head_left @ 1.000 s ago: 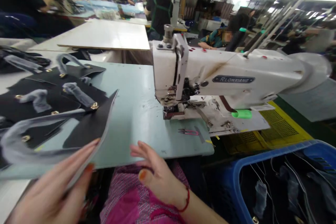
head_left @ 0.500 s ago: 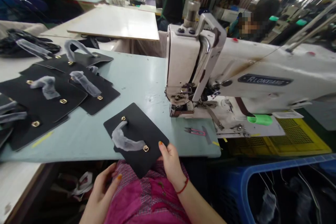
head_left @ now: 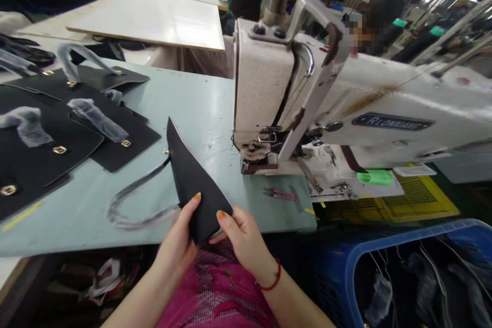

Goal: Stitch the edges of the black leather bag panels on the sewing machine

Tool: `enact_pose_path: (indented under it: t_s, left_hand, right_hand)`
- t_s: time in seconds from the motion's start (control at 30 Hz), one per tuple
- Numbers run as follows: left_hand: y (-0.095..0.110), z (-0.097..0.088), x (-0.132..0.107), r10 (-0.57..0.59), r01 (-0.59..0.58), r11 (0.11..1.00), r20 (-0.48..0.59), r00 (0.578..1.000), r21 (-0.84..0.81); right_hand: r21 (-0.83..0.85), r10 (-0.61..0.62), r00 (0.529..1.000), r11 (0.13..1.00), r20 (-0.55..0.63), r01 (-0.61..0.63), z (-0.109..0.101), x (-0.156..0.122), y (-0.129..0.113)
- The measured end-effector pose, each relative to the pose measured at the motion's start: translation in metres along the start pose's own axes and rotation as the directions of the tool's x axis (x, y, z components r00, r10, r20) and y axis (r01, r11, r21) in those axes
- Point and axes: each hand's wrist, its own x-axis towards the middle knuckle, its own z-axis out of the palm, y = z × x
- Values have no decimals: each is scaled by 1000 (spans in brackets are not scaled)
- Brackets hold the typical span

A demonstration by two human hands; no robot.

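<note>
Both my hands grip a black leather bag panel (head_left: 196,182) above the front edge of the sewing table. My left hand (head_left: 179,238) pinches its lower left side, thumb on top. My right hand (head_left: 244,236), with a red cord at the wrist, closes on its lower right corner. The panel is tilted and slightly bent. Its plastic-wrapped handle (head_left: 134,223) hangs out to the left, one end fixed near a gold buckle (head_left: 166,151); the handle's other end goes behind my left hand.
More black panels (head_left: 115,156) with wrapped handles lie at left. A sewing machine (head_left: 265,87) stands ahead on the table (head_left: 200,92), with thread snips (head_left: 280,194) near its needle area. A blue basket (head_left: 349,266) holding panels is at lower right. People are in the background.
The panel has been turned up and over, so its handle now points left and a plain face shows. My left hand has risen and taken hold of it. The view has shifted.
</note>
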Motion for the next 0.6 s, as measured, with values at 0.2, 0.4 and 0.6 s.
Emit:
enact_pose_path:
  t_s: [0.2,0.4,0.6]
  left_hand:
    - [28,41,29,177,-191,972,105,979,136]
    - [45,75,71,171,-251,928,284,943,276]
    - [54,88,85,261,-384,879,390,883,282]
  right_hand:
    - [-268,-91,996,960,-4,86,-29,23,-32]
    - [-206,-99,991,975,-92,79,-47,52,-36]
    - [-125,-108,986,988,-128,92,-49,62,-32]
